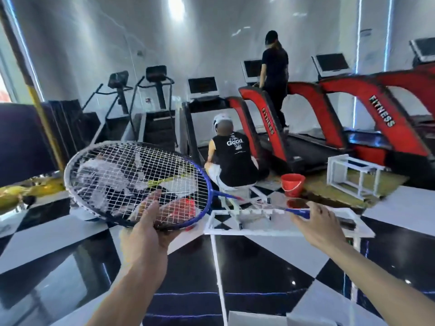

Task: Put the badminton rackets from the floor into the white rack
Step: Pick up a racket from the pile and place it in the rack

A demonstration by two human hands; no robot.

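A: Here we hold one racket (138,182) level above the floor (259,267), its long axis running left to right across the view. Where do our hands sit on it?

B: Our left hand (150,229) is clamped on the near rim of the head, thumb over the strings. Our right hand (317,222) is closed on the blue handle end; the grip itself is partly hidden, so we judge rather than see full closure.

A: And where does the rack (277,231) lie from the racket?

B: Directly below the shaft and handle, in front of our right hand. Its white top frame is just beneath that hand, while the head overhangs to the left, clear of the frame.

A: Which hand leads the coming move, then?

B: We judge the right, being nearer the rack. The handle end would likely tip down into an opening while our left hand steadies the head. Other rackets seem to lie behind the head, but the strings blur them.
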